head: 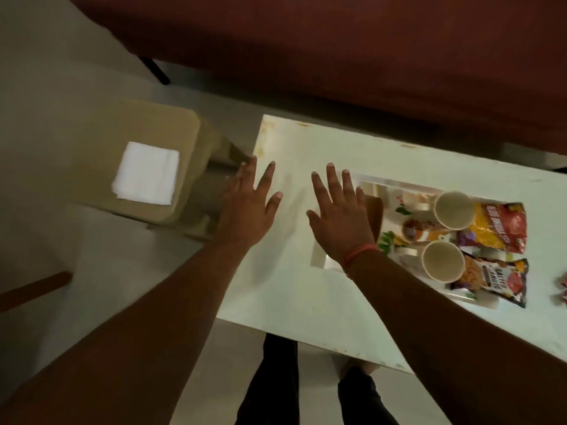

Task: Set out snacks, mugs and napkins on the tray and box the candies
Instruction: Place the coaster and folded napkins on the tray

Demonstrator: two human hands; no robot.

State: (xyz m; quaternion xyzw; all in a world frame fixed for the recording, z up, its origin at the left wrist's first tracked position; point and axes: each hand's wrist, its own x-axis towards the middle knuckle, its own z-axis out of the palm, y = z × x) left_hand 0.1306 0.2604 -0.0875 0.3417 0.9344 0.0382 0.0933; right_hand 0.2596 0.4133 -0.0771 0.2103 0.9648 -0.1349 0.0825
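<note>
A white tray [395, 185] with a flower print lies on the white table [285, 289]. On it stand two cream mugs, one further back [454, 210] and one nearer [442, 264], next to a red-and-yellow snack bag [500, 225] and a salted peanuts bag [491, 277]. A stack of white napkins [146, 173] lies on a beige stool [171, 130] left of the table. My left hand [248, 207] hovers open over the table's left edge. My right hand [340, 216] is open over the tray's left end, with a red thread on the wrist.
Red candy wrappers [562, 286] show at the right edge of the table. A dark red sofa [337, 50] runs along the back. My dark-trousered legs [276, 381] stand at the table's near edge. Pale floor surrounds the stool.
</note>
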